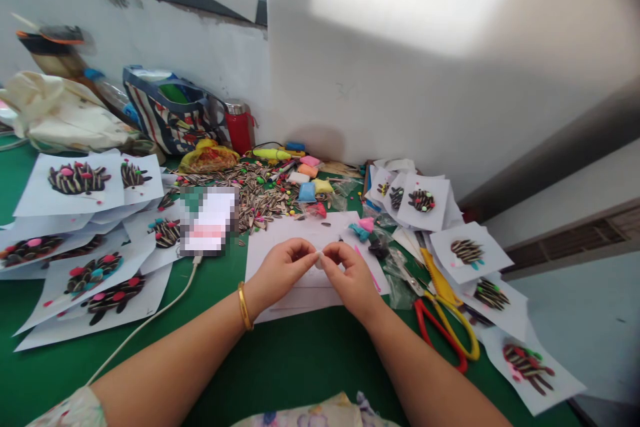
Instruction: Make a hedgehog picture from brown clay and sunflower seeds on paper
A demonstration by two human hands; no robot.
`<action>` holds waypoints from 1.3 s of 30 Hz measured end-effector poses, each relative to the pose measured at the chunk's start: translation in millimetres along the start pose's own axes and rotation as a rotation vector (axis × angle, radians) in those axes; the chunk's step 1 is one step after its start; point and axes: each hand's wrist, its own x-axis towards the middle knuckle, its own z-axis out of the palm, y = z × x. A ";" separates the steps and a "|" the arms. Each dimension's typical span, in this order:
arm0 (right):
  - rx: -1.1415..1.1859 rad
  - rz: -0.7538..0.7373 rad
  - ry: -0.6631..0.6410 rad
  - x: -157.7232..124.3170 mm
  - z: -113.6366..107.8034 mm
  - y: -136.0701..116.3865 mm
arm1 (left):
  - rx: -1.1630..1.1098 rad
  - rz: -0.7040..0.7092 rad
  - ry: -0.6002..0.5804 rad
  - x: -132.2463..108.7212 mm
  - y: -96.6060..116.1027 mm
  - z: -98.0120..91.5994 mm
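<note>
In the middle of the head view, my left hand (285,273) and my right hand (354,280) meet over sheets of white paper (264,233). Thumb and forefinger of each hand are closed around a small white lump (319,261) that looks like modelling clay; the fingers partly cover it. A gold bangle (245,305) circles my left wrist. Just beyond the paper lie striped sunflower seeds (265,190) in a loose heap. Beside them are soft clay packs, including a blue pack (307,193) and a yellow pack (323,186). Blue and pink clay pieces (361,229) sit near my right hand.
Seed-decorated sheets are stacked at left (95,273) and right (470,252). Red-and-yellow-handled scissors (442,333) and a yellow cutter (436,273) lie right. A blurred-out phone (209,223) trails a white cable (170,307). A striped bag (173,113) and red flask (240,128) stand by the wall.
</note>
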 end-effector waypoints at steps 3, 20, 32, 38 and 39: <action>0.002 -0.001 -0.012 0.4 -0.8 -0.4 | 0.023 -0.009 -0.026 -0.8 2.2 0.7; -0.089 -0.014 0.050 4.5 -2.1 13.9 | 0.194 -0.029 0.111 10.6 1.5 -29.1; -0.330 -0.079 -0.111 6.0 0.9 18.7 | 0.738 -0.157 -0.074 1.9 15.5 -22.1; -0.376 -0.091 -0.137 5.8 1.5 15.2 | 0.726 -0.105 -0.006 -4.8 -4.9 -19.8; -0.386 -0.094 -0.141 5.7 1.6 14.5 | 0.742 -0.084 0.006 -5.1 -8.1 -19.3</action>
